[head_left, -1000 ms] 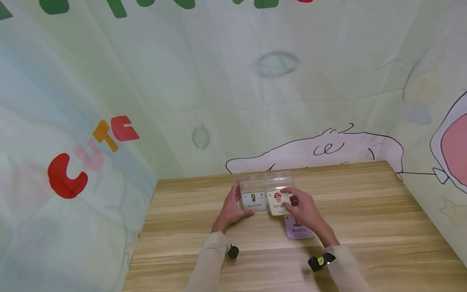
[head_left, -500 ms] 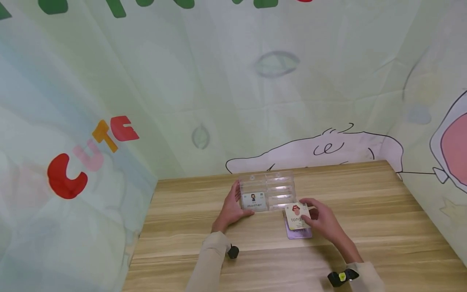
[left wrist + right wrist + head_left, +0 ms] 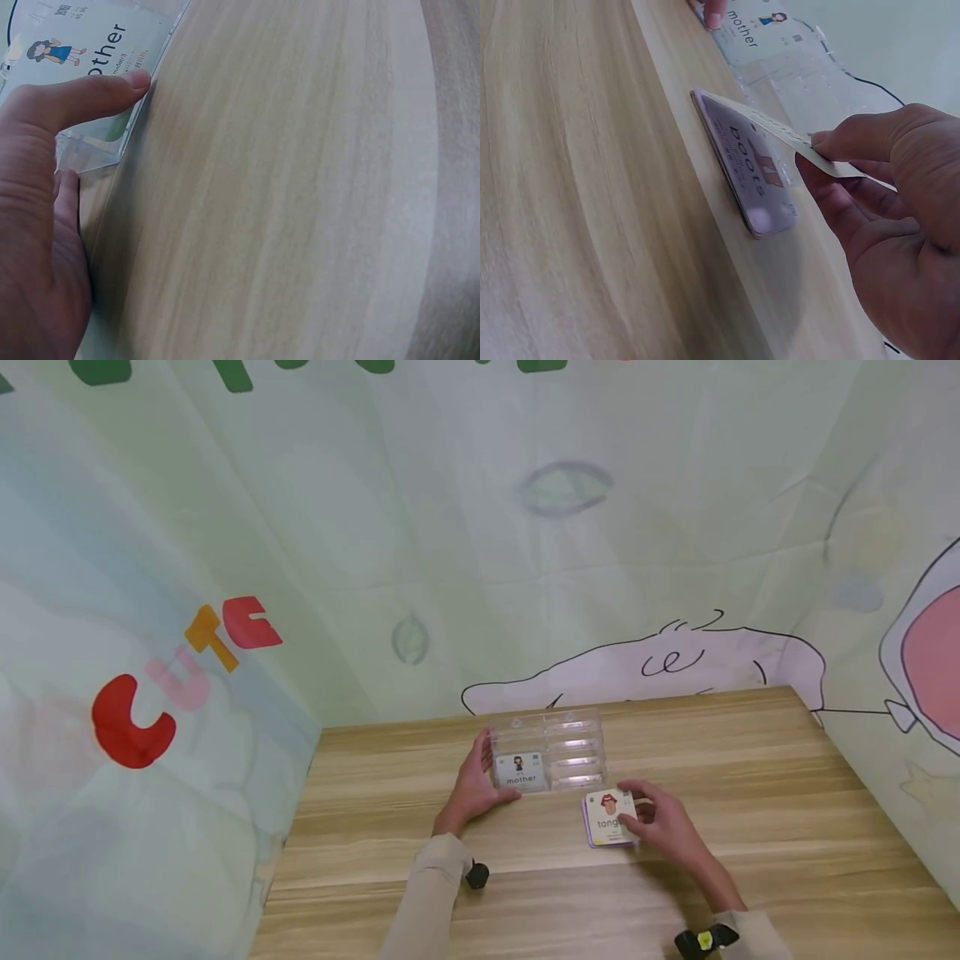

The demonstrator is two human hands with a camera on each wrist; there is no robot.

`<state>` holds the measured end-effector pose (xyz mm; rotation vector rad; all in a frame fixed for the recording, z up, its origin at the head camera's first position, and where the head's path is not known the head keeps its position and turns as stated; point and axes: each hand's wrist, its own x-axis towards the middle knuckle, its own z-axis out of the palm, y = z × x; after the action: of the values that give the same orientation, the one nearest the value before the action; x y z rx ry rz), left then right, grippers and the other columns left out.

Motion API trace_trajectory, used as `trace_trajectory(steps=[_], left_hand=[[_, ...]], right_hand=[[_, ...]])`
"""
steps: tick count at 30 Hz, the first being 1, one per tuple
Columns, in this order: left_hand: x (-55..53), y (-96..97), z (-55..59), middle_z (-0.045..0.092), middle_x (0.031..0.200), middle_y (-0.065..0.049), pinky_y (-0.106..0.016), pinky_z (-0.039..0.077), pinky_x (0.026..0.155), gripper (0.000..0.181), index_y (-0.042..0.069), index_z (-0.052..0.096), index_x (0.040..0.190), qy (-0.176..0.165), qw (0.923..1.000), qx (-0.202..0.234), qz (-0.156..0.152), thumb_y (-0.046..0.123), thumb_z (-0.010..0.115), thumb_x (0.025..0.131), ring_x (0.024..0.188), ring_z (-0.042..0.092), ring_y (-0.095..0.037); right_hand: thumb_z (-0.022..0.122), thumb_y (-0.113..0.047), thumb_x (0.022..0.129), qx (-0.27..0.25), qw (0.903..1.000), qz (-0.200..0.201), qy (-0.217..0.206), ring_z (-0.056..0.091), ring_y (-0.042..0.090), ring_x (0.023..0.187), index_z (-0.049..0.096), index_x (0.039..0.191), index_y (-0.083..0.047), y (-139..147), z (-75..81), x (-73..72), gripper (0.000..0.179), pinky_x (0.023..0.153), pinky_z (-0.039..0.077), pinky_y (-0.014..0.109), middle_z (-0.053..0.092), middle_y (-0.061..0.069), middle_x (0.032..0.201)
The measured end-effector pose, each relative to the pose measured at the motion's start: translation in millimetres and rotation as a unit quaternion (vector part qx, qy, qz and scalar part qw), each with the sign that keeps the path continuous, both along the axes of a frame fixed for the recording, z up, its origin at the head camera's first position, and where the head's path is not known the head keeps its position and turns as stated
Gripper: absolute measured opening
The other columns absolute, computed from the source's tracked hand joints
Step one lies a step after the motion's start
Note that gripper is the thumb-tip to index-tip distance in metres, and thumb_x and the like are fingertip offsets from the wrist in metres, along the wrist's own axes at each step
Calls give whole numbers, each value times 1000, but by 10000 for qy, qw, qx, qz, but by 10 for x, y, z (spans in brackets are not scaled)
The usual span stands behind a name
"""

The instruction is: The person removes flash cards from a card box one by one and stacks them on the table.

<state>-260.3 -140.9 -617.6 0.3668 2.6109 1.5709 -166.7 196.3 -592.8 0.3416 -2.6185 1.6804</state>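
Note:
My left hand (image 3: 475, 789) grips the left end of a clear plastic card box (image 3: 576, 760), its thumb over the front edge. A "mother" flashcard (image 3: 519, 770) lies in the box's left compartment; the right one shows bare ridges. Between thumb and fingers, my right hand (image 3: 900, 202) pinches the edge of a cream "tongue" flashcard (image 3: 606, 825). That card is tilted over a small stack topped by a purple "boots" flashcard (image 3: 754, 169), and one end of it comes down near the stack. In the head view the tongue card hides most of the stack.
Everything stands on a wood-grain table (image 3: 375, 827). A printed cloth backdrop (image 3: 450, 527) rises behind the table's back edge and along both sides. Both wrists wear black straps, the right strap (image 3: 705, 941) with a yellow mark.
My right hand has drawn the tongue card from above the box's right compartment toward me and to the right, down over the boots stack. The left hand stays on the box.

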Motion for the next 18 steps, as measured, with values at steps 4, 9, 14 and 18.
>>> trace_trajectory(steps=[4,9,14,18], left_hand=[[-3,-1,7,35,164,-16,-36,33,123,131,10,12,165,-61,10000,-56,33,11,99,67,149,37,-30],[-14,-2,0,35,164,-16,-36,33,123,132,12,11,165,-86,9999,-93,46,12,99,67,149,37,-30],[-14,-5,-3,35,164,-15,-36,33,123,132,13,12,166,-71,9999,-72,45,12,99,67,149,37,-29],[-6,-9,-8,35,164,-15,-36,33,123,131,13,12,165,-79,9999,-54,44,11,99,67,149,37,-30]], right_hand=[[79,8,85,95,9999,-72,-86,72,30,94,62,129,8,-27,-65,-35,46,83,64,33,67,24,115],[79,5,86,467,9987,-92,-204,73,33,93,62,128,6,-34,-87,-43,45,79,65,36,67,22,113],[80,3,86,746,9969,-86,-229,72,28,88,63,128,7,-49,-79,-50,46,74,64,32,68,20,110],[81,2,85,980,9951,-126,-85,68,21,84,64,126,8,-62,-85,-55,45,70,62,28,68,18,106]])
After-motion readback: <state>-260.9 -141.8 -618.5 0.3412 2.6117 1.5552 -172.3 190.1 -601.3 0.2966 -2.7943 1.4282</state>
